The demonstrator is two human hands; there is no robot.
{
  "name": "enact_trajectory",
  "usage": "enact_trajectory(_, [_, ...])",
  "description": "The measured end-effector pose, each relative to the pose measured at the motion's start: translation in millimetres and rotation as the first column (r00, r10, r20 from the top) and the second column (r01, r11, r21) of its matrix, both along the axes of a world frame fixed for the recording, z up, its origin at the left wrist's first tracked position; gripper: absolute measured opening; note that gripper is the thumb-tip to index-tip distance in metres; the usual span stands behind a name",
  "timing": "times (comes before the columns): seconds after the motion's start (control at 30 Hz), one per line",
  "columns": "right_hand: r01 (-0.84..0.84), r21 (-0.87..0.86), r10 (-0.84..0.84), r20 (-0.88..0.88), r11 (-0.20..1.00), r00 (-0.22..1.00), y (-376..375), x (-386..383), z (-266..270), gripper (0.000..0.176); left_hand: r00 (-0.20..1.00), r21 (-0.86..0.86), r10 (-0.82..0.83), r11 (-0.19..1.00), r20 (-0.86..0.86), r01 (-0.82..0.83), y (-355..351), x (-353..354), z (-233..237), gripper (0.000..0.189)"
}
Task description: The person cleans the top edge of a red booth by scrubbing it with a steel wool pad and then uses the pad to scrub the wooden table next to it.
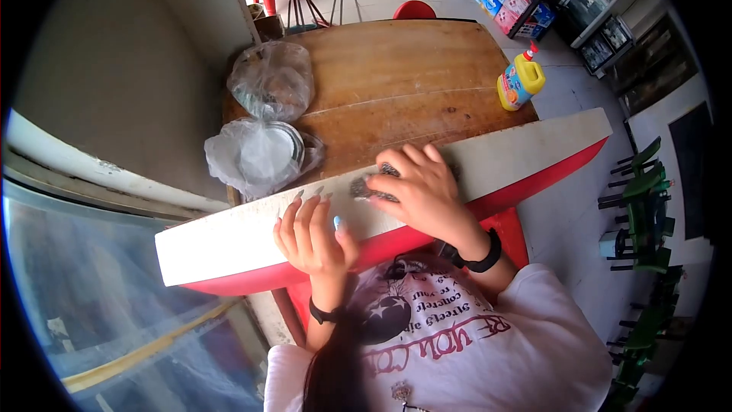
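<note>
Along the near edge of the wooden table (396, 65) lies your long panel (534, 149), its white face up and its red side towards you. Its ends stick out past the table's left and right sides, and it slants so that the right end sits farther from you.

Your right hand (427, 197) is curled over a steel wool scrubber (364, 188) on the white face, near the panel's middle, with the thumb and fingers closed around it. Your left hand (311, 240) rests on the panel to the left of the scrubber, palm down, its fingers slightly spread and holding nothing. You wear a black band on each wrist.

By the table's left edge, beyond the panel, a clear plastic bag (227, 162) holds round, pale dishes (267, 154); just behind it sits a second plastic bag (271, 76), its contents too blurred to name. Near the table's right edge, a yellow pump bottle (520, 84) with a red top stands just beyond the panel, apart from your hands.
</note>
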State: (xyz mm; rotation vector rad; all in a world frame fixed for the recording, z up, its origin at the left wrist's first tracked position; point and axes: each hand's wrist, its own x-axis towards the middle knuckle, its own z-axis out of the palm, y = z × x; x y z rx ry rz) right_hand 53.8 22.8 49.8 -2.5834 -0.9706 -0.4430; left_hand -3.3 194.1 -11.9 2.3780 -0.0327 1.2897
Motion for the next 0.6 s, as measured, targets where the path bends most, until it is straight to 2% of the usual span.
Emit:
enact_trajectory(0.07, [-0.051,-0.094,0.056,0.049,0.994,0.997,21,-7,2,0.02,1.0,0.002,0.016,1.0,0.005,-0.016,-1,1,-1,0.031])
enact_trajectory(0.17, [-0.095,-0.024,0.097,0.068,0.995,0.993,13,-14,-4,0.024,1.0,0.012,0.012,1.0,0.004,-0.012,1,-1,-2,0.031])
enact_trajectory(0.33, [0.016,-0.059,-0.014,0.032,0.998,0.999,-65,-27,3,0.025,1.0,0.017,0.024,1.0,-0.018,-0.024,0,-1,-2,0.031])
enact_trajectory(0.4, [0.075,-0.082,-0.072,0.044,0.994,0.996,-86,-32,3,0.021,1.0,0.012,0.022,1.0,-0.016,-0.021,0,-1,-1,0.031])
enact_trajectory(0.47, [0.061,-0.118,-0.054,0.056,0.991,0.997,-78,-33,6,0.02,1.0,0.011,0.026,1.0,-0.017,-0.025,-2,0,-1,0.031])
enact_trajectory(0.57, [-0.069,-0.062,0.072,0.051,0.996,0.996,-36,-28,-1,0.021,0.999,0.022,0.031,0.999,-0.021,-0.03,-3,0,1,0.031])
enact_trajectory(0.6, [-0.126,-0.048,0.131,0.102,0.991,0.986,-15,-27,-3,0.018,0.999,0.025,0.031,0.999,-0.02,-0.03,-3,0,1,0.03])
